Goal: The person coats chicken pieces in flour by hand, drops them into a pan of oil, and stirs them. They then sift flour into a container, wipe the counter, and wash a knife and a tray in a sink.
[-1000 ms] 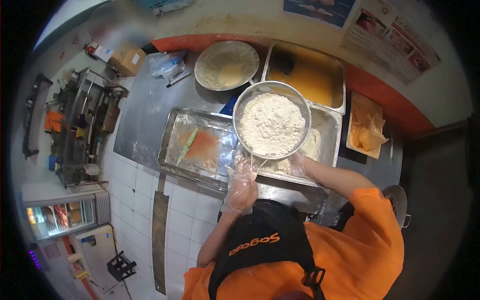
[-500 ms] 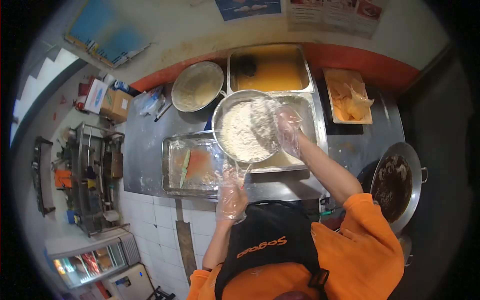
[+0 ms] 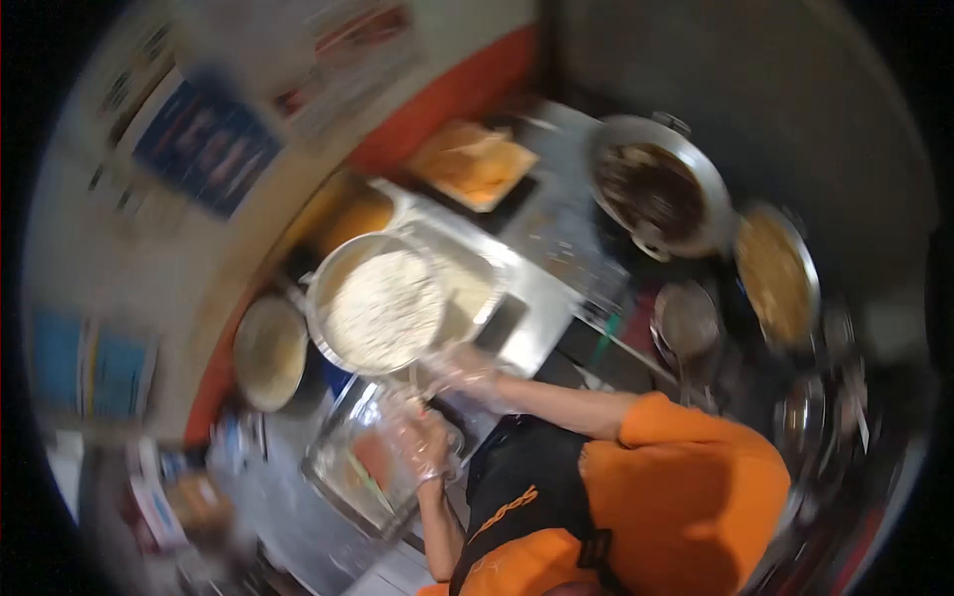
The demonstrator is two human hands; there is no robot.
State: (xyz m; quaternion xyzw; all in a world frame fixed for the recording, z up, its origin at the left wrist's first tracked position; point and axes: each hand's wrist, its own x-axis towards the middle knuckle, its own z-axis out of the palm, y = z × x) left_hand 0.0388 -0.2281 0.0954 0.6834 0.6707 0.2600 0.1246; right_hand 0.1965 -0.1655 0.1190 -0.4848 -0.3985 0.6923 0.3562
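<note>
A round metal sieve (image 3: 316, 320) full of white flour (image 3: 388, 310) is raised above the metal pans. My left hand (image 3: 422, 442), in a clear plastic glove, is closed around the sieve's handle at its near side. Close beside it, at the sieve's near right edge, is my gloved right hand (image 3: 465, 375). Its fingers are smeared by motion, so whether they touch the sieve or its handle cannot be made out. Below and right of the sieve lies a deep metal pan (image 3: 494, 260) with pale flour in it.
A shallow metal tray (image 3: 328, 475) with a green-handled tool lies by my left hand. A bowl (image 3: 270, 355) stands left, with an orange-filled pan (image 3: 365, 211) behind the sieve. A tray of orange food (image 3: 477, 169), a dark wok (image 3: 651, 189) and another pan (image 3: 775, 278) are at right.
The view has swung right. My right hand has left the flour's right side and come down near the sieve's handle. My left hand keeps its hold.
</note>
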